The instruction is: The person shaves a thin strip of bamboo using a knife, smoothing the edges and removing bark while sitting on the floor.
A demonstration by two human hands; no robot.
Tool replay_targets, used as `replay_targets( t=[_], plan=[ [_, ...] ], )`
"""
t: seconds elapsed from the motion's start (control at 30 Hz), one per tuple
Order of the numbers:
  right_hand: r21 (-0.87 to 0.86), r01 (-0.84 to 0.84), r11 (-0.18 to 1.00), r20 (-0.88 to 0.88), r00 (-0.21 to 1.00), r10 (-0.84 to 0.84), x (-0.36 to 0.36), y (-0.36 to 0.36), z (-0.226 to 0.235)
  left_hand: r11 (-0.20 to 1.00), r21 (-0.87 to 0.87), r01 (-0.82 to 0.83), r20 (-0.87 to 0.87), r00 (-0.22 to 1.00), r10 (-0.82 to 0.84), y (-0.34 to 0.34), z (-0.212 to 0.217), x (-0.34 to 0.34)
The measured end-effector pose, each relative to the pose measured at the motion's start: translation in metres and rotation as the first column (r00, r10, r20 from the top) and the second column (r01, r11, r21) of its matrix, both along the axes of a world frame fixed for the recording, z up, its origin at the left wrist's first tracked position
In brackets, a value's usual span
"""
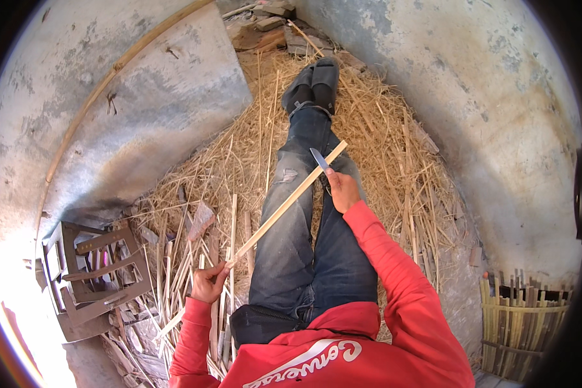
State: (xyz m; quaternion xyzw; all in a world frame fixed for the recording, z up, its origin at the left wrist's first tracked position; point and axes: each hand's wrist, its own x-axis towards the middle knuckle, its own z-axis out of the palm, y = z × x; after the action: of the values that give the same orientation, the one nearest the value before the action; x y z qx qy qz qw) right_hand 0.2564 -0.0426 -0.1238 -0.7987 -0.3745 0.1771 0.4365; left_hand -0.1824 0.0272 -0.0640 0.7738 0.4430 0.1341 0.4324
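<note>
Across the lap, a long pale bamboo strip [284, 207].

i see my left hand [208, 283] gripping a bamboo strip [284, 205] across my legs while my right hand [341, 191] presses a knife [319, 158] to it.

One bamboo strip [284, 205], one knife [319, 158], two hands, one woven basket [522, 330], one wooden frame [97, 278].

Backyard bamboo-craft spot, pretty rough

Bare concrete walls [472, 77], shavings [381, 129] covering the floor, split bamboo strips [181, 278] piled around.
</note>
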Motion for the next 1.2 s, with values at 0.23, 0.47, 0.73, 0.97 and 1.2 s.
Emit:
replay_targets(
  t=[0.23,0.47,0.73,0.97,1.2],
  plan=[
    [0.02,-0.202,0.979,-0.103,0.974,0.203,-0.081,-0.014,0.027,1.0,-0.008,0.009,0.015,1.0,-0.009,-0.003,0.008,0.056],
    [0.106,-0.099,0.989,-0.08,0.991,0.108,-0.058,-0.016,0.016,0.999,-0.03,0.031,0.107,0.994,-0.028,-0.001,0.011,0.093],
    [0.201,0.285,0.937,0.012,0.956,-0.293,0.037,0.017,-0.004,0.996,-0.079,0.027,0.025,0.999,-0.025,-0.007,0.023,0.038],
    [0.052,-0.04,0.998,-0.042,0.998,0.042,-0.04,0.006,0.02,1.0,-0.019,-0.011,0.031,0.999,0.012,-0.012,0.013,0.046],
    [0.091,-0.097,0.991,-0.004,0.995,0.097,-0.078,-0.008,0.01,1.0,-0.026,-0.005,0.108,0.994,0.008,-0.019,0.012,0.095]
  ],
)
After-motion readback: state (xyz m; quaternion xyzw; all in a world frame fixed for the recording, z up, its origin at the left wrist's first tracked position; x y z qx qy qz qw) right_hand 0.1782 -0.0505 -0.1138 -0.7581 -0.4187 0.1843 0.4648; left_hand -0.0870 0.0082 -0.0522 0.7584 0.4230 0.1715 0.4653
